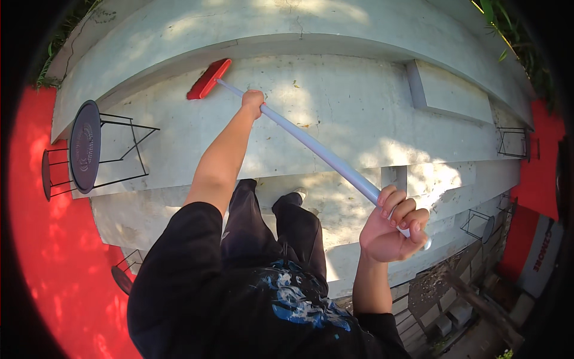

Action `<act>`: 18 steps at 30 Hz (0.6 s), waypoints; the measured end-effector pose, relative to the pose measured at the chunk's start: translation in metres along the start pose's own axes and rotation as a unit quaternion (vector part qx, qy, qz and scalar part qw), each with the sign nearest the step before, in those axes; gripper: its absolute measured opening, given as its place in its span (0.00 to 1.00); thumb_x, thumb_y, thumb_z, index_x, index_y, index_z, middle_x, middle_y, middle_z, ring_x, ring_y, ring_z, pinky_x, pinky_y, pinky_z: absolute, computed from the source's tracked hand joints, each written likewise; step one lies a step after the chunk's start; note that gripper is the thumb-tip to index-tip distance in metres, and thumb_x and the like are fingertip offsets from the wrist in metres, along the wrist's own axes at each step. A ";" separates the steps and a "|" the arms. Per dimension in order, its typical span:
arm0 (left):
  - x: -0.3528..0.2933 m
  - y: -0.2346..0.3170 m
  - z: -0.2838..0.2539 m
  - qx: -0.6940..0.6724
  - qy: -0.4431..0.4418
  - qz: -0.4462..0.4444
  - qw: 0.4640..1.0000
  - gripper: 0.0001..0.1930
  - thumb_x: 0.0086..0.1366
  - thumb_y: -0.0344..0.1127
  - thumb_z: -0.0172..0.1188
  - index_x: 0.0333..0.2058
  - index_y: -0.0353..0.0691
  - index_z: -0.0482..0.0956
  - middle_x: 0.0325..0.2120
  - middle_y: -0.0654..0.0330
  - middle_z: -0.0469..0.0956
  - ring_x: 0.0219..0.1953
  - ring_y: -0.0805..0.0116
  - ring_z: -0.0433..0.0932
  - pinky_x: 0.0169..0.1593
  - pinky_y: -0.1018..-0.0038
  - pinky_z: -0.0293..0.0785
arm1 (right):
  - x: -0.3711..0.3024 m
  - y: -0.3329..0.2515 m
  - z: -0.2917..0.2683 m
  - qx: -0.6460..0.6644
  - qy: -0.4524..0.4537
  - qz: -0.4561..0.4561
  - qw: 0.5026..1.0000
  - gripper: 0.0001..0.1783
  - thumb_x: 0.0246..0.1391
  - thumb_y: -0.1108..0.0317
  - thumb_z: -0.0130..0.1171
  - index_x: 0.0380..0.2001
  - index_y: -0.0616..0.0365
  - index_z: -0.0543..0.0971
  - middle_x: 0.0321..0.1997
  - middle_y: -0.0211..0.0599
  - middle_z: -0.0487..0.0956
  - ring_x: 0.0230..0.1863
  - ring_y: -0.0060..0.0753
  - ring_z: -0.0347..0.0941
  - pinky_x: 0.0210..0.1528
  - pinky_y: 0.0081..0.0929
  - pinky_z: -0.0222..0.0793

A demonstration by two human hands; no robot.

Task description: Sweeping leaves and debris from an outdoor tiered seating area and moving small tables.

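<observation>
A broom with a pale blue-grey handle (pixel 317 147) slants across the view from far left to near right. Its red head (pixel 209 79) rests on the concrete step, close to the foot of the riser behind it. Partway down the handle, near the head, my left hand (pixel 253 103) is wrapped round it with the arm stretched forward. My right hand (pixel 394 227) curls its fingers round the upper end, and the rounded tip shows just past the palm. The bristles are mostly hidden under the head.
Several dry leaves lie on the sunlit concrete step (pixel 359 113). A round dark folding table (pixel 85 146) stands at the left beside a red wall (pixel 66 257). A raised concrete block (pixel 448 93) sits at the far right. Lower right are a small stool (pixel 488 229) and stacked planks.
</observation>
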State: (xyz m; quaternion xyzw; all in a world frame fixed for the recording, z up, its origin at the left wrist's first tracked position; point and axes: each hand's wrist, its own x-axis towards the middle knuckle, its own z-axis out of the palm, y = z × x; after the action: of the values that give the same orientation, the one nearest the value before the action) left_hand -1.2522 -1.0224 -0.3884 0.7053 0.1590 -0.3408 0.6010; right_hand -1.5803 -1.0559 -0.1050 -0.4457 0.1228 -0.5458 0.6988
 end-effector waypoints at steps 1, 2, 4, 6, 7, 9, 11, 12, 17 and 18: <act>-0.005 -0.008 0.019 0.009 -0.008 -0.001 1.000 0.05 0.53 0.23 0.45 0.28 0.37 0.69 0.23 0.57 0.67 0.20 0.68 0.66 0.20 0.73 0.66 | 0.000 -0.013 -0.013 0.004 0.019 -0.004 1.000 0.14 0.48 0.64 0.40 0.13 0.50 0.54 0.11 0.27 0.55 0.18 0.25 0.52 0.29 0.28 0.51; -0.013 -0.019 0.043 0.032 -0.024 -0.004 0.999 0.04 0.53 0.23 0.45 0.28 0.37 0.69 0.23 0.57 0.68 0.20 0.68 0.67 0.20 0.72 0.66 | -0.001 -0.027 -0.027 0.008 0.038 -0.009 0.999 0.14 0.48 0.64 0.40 0.13 0.50 0.54 0.12 0.27 0.55 0.18 0.24 0.51 0.29 0.27 0.51; -0.044 -0.037 0.086 0.069 -0.070 -0.012 0.995 0.04 0.53 0.24 0.46 0.28 0.37 0.69 0.23 0.57 0.68 0.21 0.68 0.68 0.20 0.71 0.66 | -0.005 -0.065 -0.049 -0.005 0.060 -0.012 0.998 0.14 0.48 0.63 0.41 0.13 0.49 0.54 0.11 0.26 0.55 0.18 0.24 0.50 0.29 0.27 0.50; -0.092 -0.047 0.133 0.085 -0.127 -0.024 0.988 0.05 0.53 0.24 0.46 0.29 0.38 0.68 0.24 0.57 0.69 0.20 0.68 0.68 0.20 0.70 0.67 | -0.012 -0.103 -0.065 -0.041 0.043 -0.054 0.997 0.15 0.48 0.63 0.42 0.12 0.49 0.55 0.11 0.25 0.55 0.17 0.22 0.49 0.29 0.26 0.49; -0.118 -0.051 0.155 0.087 -0.149 -0.028 0.985 0.05 0.52 0.24 0.46 0.30 0.38 0.67 0.24 0.57 0.69 0.20 0.68 0.68 0.21 0.70 0.67 | -0.017 -0.120 -0.072 -0.044 0.037 -0.073 0.996 0.15 0.47 0.63 0.42 0.12 0.49 0.55 0.10 0.25 0.55 0.16 0.22 0.49 0.27 0.26 0.48; -0.156 -0.075 0.185 0.109 -0.204 -0.034 0.972 0.07 0.52 0.24 0.46 0.31 0.39 0.67 0.25 0.56 0.69 0.21 0.67 0.69 0.21 0.69 0.68 | -0.026 -0.162 -0.080 -0.050 0.040 -0.108 0.992 0.15 0.47 0.64 0.43 0.11 0.49 0.56 0.10 0.24 0.55 0.15 0.20 0.47 0.24 0.24 0.47; -0.223 -0.108 0.218 0.132 -0.215 -0.066 0.965 0.06 0.51 0.24 0.47 0.30 0.38 0.67 0.27 0.55 0.70 0.24 0.65 0.72 0.22 0.69 0.71 | -0.037 -0.215 -0.090 -0.076 0.078 -0.141 0.984 0.15 0.46 0.65 0.44 0.10 0.49 0.56 0.09 0.24 0.54 0.13 0.19 0.46 0.21 0.21 0.45; -0.255 -0.120 0.223 0.136 -0.223 -0.084 0.962 0.06 0.51 0.24 0.47 0.30 0.37 0.67 0.27 0.55 0.70 0.24 0.65 0.72 0.22 0.69 0.71 | -0.041 -0.241 -0.099 -0.081 0.091 -0.150 0.981 0.15 0.45 0.66 0.45 0.10 0.49 0.56 0.08 0.24 0.54 0.12 0.18 0.46 0.20 0.20 0.44; -0.396 -0.166 0.222 0.152 -0.323 -0.164 0.920 0.06 0.54 0.25 0.44 0.31 0.41 0.65 0.26 0.58 0.68 0.21 0.67 0.70 0.20 0.70 0.68 | -0.097 -0.359 -0.085 -0.155 0.126 -0.244 0.949 0.13 0.37 0.71 0.49 0.09 0.49 0.57 0.07 0.23 0.53 0.08 0.17 0.46 0.18 0.16 0.46; -0.417 -0.167 0.216 0.140 -0.333 -0.166 0.918 0.07 0.53 0.24 0.44 0.32 0.41 0.64 0.26 0.57 0.67 0.21 0.66 0.71 0.20 0.70 0.68 | -0.107 -0.377 -0.084 -0.146 0.111 -0.256 0.949 0.13 0.35 0.71 0.49 0.09 0.50 0.57 0.07 0.23 0.53 0.07 0.17 0.48 0.18 0.15 0.47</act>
State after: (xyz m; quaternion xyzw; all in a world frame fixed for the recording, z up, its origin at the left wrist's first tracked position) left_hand -1.7192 -1.1135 -0.2413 0.5916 0.0155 -0.6695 0.4489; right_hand -1.9216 -1.0057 0.0984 -0.4962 0.1592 -0.7286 0.4446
